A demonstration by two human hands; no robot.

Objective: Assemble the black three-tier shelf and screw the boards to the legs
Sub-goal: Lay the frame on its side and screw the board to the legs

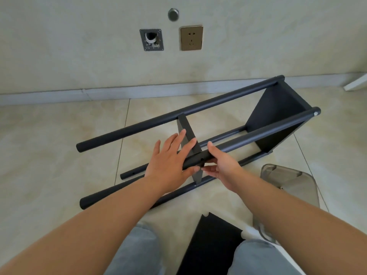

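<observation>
Tiled floor (59,135); left hand (168,161) splayed, steadying middle board (188,135); right hand (220,165) fingers clamped on leg (258,133), aligning hole.

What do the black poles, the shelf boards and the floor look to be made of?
Poles: probably metal tubes, matte black paint, with drilled screw holes. Boards: thin flat panels, matte black; wood composite or metal, unclear. Floor: glossy beige ceramic or stone tiles, with thin grout lines and soft reflections.
</observation>
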